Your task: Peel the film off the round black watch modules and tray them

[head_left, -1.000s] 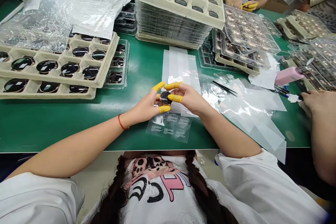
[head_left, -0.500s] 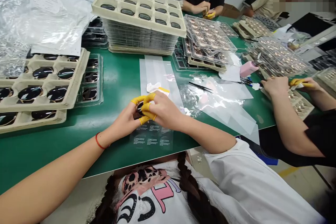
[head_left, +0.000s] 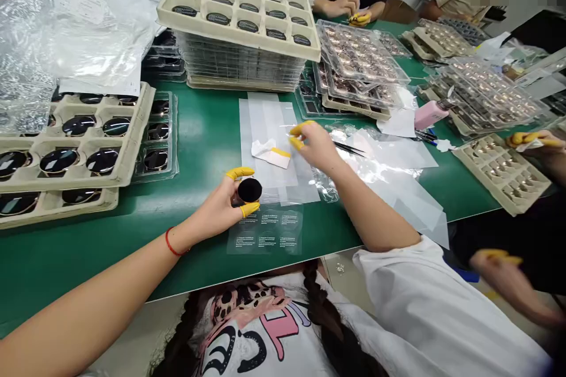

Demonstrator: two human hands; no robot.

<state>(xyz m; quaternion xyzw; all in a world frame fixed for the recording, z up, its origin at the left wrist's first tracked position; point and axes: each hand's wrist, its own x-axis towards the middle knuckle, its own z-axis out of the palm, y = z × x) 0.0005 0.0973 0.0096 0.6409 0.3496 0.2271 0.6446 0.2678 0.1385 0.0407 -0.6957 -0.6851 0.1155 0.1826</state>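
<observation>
Round black disc [head_left: 250, 190]: held just above the green table [head_left: 198, 129], near its front edge. Flat face turned up toward the camera. Being round, it has no long axis to speak of.

Left hand [head_left: 219, 207]: closed on the disc, thumb and forefinger in yellow finger covers [head_left: 239, 172] pinching its rim from 12 and 6 o'clock. The disc sits at 3 o'clock from the palm.

Right hand [head_left: 317, 144]: apart from the disc, at about 2 o'clock from it, over the clear film sheet [head_left: 265, 115]. Its covered fingertips [head_left: 297, 142] point toward 9 o'clock and stand close together. Cannot tell whether they hold anything. The left hand is plainly the nearer one to the disc.

White scrap with a yellow tab [head_left: 269, 153]: lying on the film sheet at 1 o'clock from the disc, between the two hands.

Printed clear sheet [head_left: 265, 237]: flat on the table at 6 o'clock, just below the disc.

Tweezers [head_left: 349, 148]: at 3 o'clock from the right hand, on loose clear wrappers.

Beige tray [head_left: 132, 129] of dark discs: at 9 o'clock. Stack of trays [head_left: 239, 65]: at 12 o'clock.

A co-worker's hand [head_left: 528, 140] at far right, over another tray.
</observation>
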